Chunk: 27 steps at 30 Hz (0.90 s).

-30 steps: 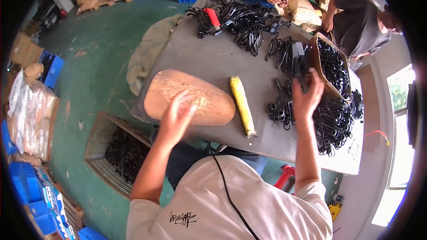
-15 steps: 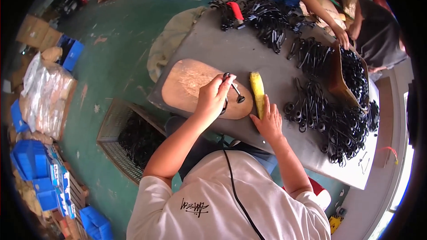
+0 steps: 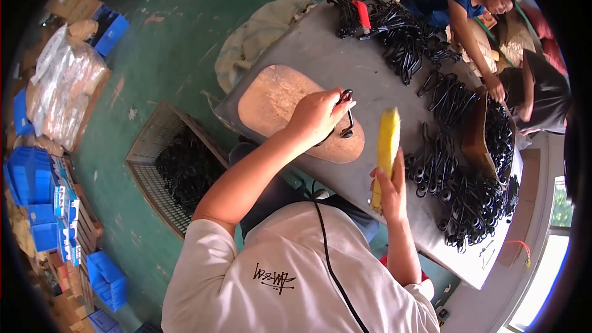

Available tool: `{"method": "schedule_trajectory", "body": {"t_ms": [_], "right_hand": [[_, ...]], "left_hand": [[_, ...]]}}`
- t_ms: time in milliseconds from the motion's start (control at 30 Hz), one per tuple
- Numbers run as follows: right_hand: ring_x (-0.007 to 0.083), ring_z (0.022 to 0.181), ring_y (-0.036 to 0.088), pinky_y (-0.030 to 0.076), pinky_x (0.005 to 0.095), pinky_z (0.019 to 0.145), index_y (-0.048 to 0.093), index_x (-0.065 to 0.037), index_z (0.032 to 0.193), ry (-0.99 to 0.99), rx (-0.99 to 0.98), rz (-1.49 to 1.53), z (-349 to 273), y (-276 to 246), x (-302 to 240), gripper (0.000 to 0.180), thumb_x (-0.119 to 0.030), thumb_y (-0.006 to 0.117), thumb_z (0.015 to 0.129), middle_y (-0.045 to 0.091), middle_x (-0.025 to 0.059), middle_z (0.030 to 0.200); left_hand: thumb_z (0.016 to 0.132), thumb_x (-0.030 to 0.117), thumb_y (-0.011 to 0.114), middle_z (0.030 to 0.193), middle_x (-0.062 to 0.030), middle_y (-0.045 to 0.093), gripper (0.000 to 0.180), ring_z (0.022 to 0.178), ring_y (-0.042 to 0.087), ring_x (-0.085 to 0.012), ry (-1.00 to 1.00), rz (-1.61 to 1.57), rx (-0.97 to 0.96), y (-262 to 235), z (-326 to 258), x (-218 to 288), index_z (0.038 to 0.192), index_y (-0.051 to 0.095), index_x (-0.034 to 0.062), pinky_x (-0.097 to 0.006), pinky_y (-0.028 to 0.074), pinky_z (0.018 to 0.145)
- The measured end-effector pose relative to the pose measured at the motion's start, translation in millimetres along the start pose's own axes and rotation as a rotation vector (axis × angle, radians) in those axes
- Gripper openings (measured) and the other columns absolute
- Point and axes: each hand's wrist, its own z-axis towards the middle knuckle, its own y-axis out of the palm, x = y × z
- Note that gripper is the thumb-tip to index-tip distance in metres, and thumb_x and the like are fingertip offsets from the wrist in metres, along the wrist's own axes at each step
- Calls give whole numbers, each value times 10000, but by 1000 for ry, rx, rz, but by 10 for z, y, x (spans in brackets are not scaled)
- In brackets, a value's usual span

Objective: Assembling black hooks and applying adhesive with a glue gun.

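My left hand [image 3: 316, 115] is closed around one or more slim black rods with rounded ends [image 3: 347, 126], above a worn wooden board [image 3: 259, 95]. Some of what it grips is hidden by the fingers. In my right hand [image 3: 393, 194] is a long yellow bar-shaped tool [image 3: 387, 139], tilted up off the table to the right of the board; its exact kind cannot be made out. Several black ring-ended rods [image 3: 441, 160] lie in a pile just right of that hand.
On the grey table [image 3: 314, 37] lie more black rods and a red-handled tool [image 3: 361, 15]. A carton [image 3: 478, 132] of black parts stands at the right, with a co-worker's hand [image 3: 494, 86] at it. Left below is a crate [image 3: 145, 160] of black parts.
My right hand has closed on the yellow tool and raised it from the table. My left hand still holds the black piece, turned slightly. The view has shifted.
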Motion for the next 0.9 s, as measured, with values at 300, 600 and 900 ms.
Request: {"method": "schedule_trajectory", "body": {"t_ms": [300, 600, 900], "right_hand": [[443, 1103, 631, 505, 459, 889, 36, -176, 1590, -164, -106, -574, 375, 425, -79, 780, -74, 502, 972, 561, 308, 1315], [123, 805, 558, 499, 272, 729, 184, -217, 1595, -115, -3, -185, 267, 180, -67, 725, -65, 516, 969, 620, 53, 1002], [350, 1355, 459, 417, 381, 1060, 99, -71, 1576, -310, 123, -430, 115, 277, -243, 731, -58, 501, 966, 334, 270, 1543]], "left_hand": [[946, 218, 643, 785, -145, 650, 205, 716, 649, -323, 95, 110, 28, -32, -36, -21, 930, 603, 17, -405, 502, 646], [919, 116, 691, 871, -60, 672, 185, 724, 607, -114, -129, -266, 170, 18, -309, 287, 1071, 617, 40, -266, 514, 678], [879, 93, 738, 834, -106, 657, 202, 734, 675, -180, 105, -205, 166, 153, -298, 266, 976, 583, 6, -308, 539, 639]]}}
